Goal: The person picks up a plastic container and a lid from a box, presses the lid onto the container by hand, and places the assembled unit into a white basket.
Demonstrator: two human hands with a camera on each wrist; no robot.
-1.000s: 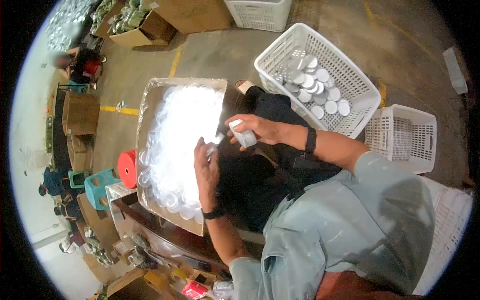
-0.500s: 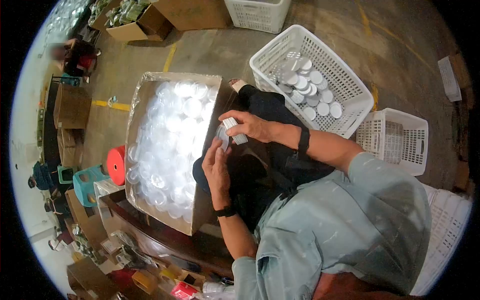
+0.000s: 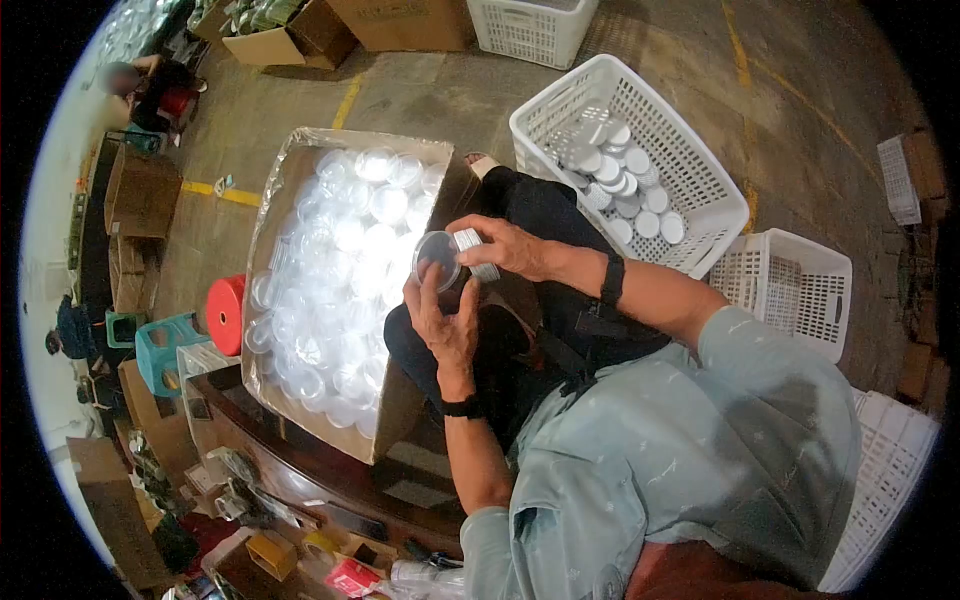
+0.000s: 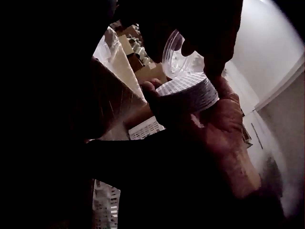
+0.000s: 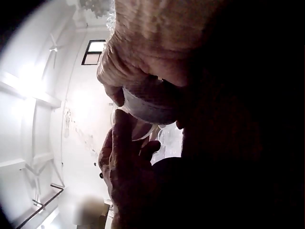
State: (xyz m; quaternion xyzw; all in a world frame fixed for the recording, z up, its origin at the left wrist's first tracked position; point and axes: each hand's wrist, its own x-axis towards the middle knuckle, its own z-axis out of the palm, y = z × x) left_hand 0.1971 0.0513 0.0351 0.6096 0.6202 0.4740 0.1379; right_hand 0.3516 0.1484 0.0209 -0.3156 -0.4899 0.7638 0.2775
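Note:
My left hand (image 3: 445, 330) holds a clear round plastic lid (image 3: 437, 250) by its rim, with fingertips reaching across its face. Beside it, my right hand (image 3: 515, 248) grips a short stack of white round discs (image 3: 468, 240). The left wrist view shows fine print on the top disc of the stack (image 4: 183, 86), with the clear lid (image 4: 172, 55) tilted right above its edge. In the right wrist view the right hand (image 5: 147, 43) curls over the stack (image 5: 150, 109), and the left fingers come up from below, close to it.
An open cardboard box (image 3: 415, 400) full of clear plastic lids stands in front of me. To the right, a white basket (image 3: 700, 150) holds several white discs, with another white basket (image 3: 800, 290) behind it. A red spool-like object (image 3: 226, 316) and a teal stool (image 3: 168, 352) stand beyond the box.
My left hand has moved from the box's edge up beside the stack, bringing the clear lid along. The lid has turned from edge-on to showing its round face. The right hand keeps its stack.

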